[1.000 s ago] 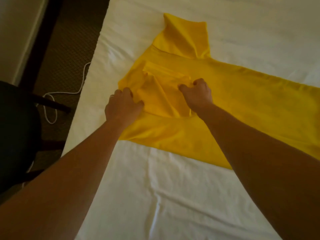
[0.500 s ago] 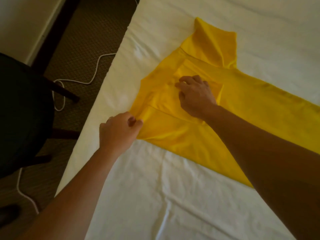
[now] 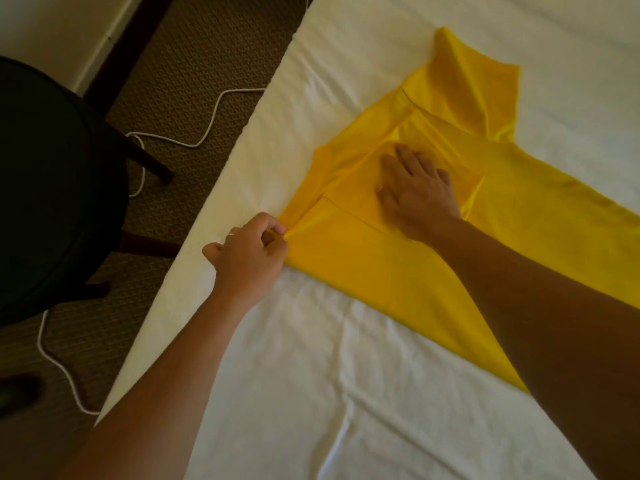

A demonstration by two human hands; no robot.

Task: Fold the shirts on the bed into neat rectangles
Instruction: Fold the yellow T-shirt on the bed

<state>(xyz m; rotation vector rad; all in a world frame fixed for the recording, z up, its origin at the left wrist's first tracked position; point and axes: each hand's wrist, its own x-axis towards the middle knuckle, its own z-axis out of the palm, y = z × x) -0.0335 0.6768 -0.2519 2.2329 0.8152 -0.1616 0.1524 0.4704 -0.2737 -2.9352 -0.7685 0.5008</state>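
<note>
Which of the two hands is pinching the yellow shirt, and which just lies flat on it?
The left hand pinches the yellow cotton shirt at its corner near the bed's edge; the right hand lies flat, fingers spread, on the folded sleeve.

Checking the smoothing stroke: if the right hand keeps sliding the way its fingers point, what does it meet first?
Likely just more yellow shirt: the right hand lies flat on the folded-in sleeve, fingers pointing toward the shirt's edge nearest the bed's side; beyond that lies bare white sheet.
</note>
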